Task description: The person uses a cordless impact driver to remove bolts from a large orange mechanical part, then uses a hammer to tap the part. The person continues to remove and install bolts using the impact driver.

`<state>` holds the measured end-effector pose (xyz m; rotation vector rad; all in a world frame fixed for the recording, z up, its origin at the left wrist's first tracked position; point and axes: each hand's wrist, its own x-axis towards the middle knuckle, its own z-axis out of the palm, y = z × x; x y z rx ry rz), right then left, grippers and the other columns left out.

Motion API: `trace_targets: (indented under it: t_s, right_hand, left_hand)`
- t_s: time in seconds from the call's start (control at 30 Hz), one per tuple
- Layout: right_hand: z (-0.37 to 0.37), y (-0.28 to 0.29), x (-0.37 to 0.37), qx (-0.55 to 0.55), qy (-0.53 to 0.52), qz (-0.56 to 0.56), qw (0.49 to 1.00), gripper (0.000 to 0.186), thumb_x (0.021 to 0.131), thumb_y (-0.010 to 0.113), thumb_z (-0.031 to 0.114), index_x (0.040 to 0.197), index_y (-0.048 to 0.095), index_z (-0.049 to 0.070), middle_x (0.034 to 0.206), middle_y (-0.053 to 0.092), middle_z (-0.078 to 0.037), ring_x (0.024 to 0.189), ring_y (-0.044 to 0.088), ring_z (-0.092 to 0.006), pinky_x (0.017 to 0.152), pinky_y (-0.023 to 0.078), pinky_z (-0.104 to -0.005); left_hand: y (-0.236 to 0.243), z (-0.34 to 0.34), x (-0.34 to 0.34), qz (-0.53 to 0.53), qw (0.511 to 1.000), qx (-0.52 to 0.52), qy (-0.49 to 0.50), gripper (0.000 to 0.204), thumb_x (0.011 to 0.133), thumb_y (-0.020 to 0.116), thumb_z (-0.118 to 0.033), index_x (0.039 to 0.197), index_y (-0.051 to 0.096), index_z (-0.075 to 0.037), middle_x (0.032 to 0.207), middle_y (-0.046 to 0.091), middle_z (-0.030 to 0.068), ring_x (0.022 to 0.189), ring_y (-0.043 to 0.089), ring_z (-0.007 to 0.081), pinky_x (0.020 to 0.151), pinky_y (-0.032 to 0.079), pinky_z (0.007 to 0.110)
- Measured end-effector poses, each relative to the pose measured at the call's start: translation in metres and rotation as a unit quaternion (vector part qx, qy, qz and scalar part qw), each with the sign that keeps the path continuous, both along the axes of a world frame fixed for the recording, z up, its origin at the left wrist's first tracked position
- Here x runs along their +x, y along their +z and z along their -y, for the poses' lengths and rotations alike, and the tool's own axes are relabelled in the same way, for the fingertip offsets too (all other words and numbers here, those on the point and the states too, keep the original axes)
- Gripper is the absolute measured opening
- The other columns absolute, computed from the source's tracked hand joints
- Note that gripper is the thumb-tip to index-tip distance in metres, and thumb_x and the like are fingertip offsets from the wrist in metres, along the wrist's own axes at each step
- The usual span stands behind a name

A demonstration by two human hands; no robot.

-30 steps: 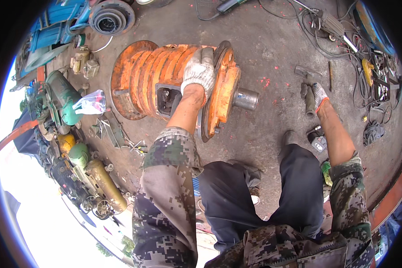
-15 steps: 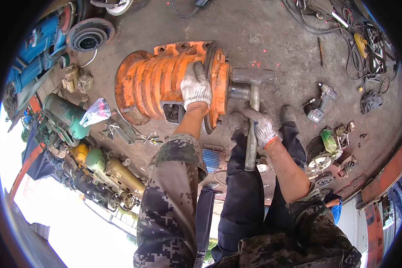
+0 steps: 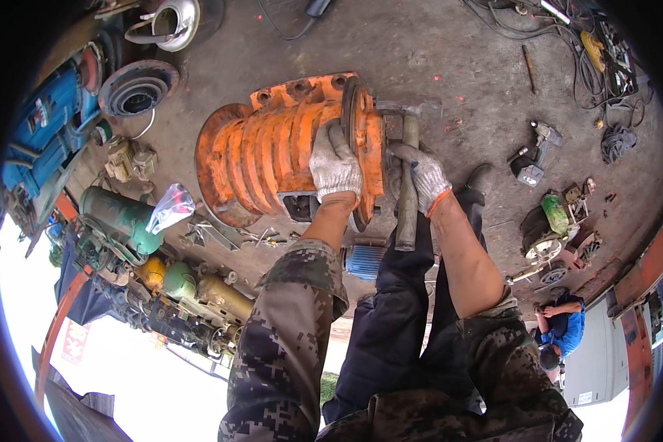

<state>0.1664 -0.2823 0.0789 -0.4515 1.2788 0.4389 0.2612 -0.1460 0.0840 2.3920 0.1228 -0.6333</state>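
Observation:
An orange ribbed metal housing (image 3: 258, 155) lies on its side with round flanges at both ends. My left hand (image 3: 335, 166), in a dirty knitted glove, grips its top beside the right-hand flange (image 3: 370, 147), above a rectangular opening (image 3: 300, 206). My right hand (image 3: 423, 177), also gloved, is closed round a heavy hammer's long metal handle (image 3: 407, 221). Its head (image 3: 427, 110) is at the housing's right end, largely covering the shaft there; whether they touch I cannot tell.
A cordless tool (image 3: 538, 151), cables (image 3: 582, 81) and a bottle (image 3: 555, 214) lie rightward. A flanged ring (image 3: 136, 92), blue machinery (image 3: 40, 121) and green cylinders (image 3: 114, 210) stand leftward. A ribbed blue motor (image 3: 365, 261) lies below the housing. A co-worker in blue (image 3: 567, 331) crouches at lower right.
My right hand has carried the hammer left from the floor at the right to the housing's shaft end. My left hand stays on the housing. A co-worker has come into fuller view.

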Motion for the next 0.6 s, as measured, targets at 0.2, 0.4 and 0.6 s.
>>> trace_targets:
  t_s: [0.2,0.4,0.6]
  right_hand:
    - [-0.013,-0.038,-0.001,0.097,-0.071,0.018,0.993,0.017,0.09,0.073,0.021,0.09,0.068,0.005,0.072,0.064,-0.008,0.057,0.061,-0.0197,0.054,0.052,-0.0344]
    - [0.009,-0.014,0.008,0.057,-0.093,-0.013,0.994,0.017,0.091,0.073,0.019,0.095,0.065,0.005,0.072,0.062,-0.006,0.055,0.059,-0.0179,0.051,0.051,-0.0329]
    - [0.019,-0.037,-0.001,-0.056,-0.149,-0.066,0.985,0.02,0.09,0.073,0.02,0.097,0.064,0.004,0.071,0.06,-0.007,0.054,0.058,-0.0206,0.049,0.051,-0.0351]
  left_hand:
    - [-0.001,-0.001,0.001,-0.021,1.0,-0.001,-0.006,0.04,0.114,0.044,-0.033,0.127,0.064,-0.002,0.111,0.074,0.0226,0.103,0.07,0.041,0.089,0.053,0.047]
    - [-0.003,-0.003,0.0,-0.022,1.0,-0.007,0.017,0.039,0.112,0.046,-0.03,0.125,0.066,0.001,0.11,0.072,0.026,0.104,0.069,0.0433,0.091,0.053,0.048]
    - [-0.008,-0.006,-0.002,-0.008,1.0,0.005,0.006,0.04,0.113,0.045,-0.032,0.128,0.064,-0.001,0.11,0.074,0.0245,0.102,0.071,0.0413,0.089,0.054,0.046]
